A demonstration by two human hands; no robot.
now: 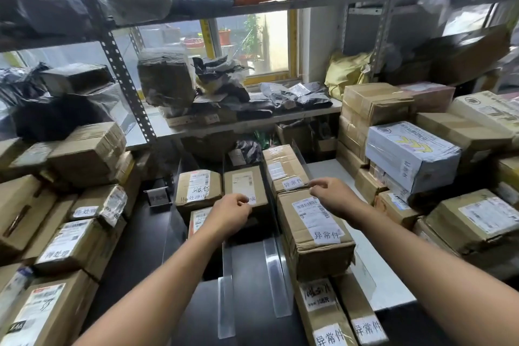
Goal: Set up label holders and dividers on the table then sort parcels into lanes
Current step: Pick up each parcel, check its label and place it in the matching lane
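Both hands reached out over the lanes on the dark table top (134, 255), probably to finish marking parcels already sorted. The left hand (231, 212) had its fingers curled, thumb and forefinger pinching a small white handwritten paper slip (252, 199) at the near edge of a squat brown cardboard parcel (244, 180). That parcel sat in the middle lane, and the grip suggested the slip was being stuck down or straightened there.

The right hand (330, 195) hovered with curled fingers at the far top edge of a larger brown taped carton (314, 230) in the right lane. Whether it gripped anything I could not tell. This carton carried a printed shipping label and a white handwritten tag, its corners slightly crushed.

Clear upright plastic dividers (273, 270) stood between the lanes, holding the rows apart. A small clear plastic label holder (158, 196) stood to the left, just beside another brown parcel.
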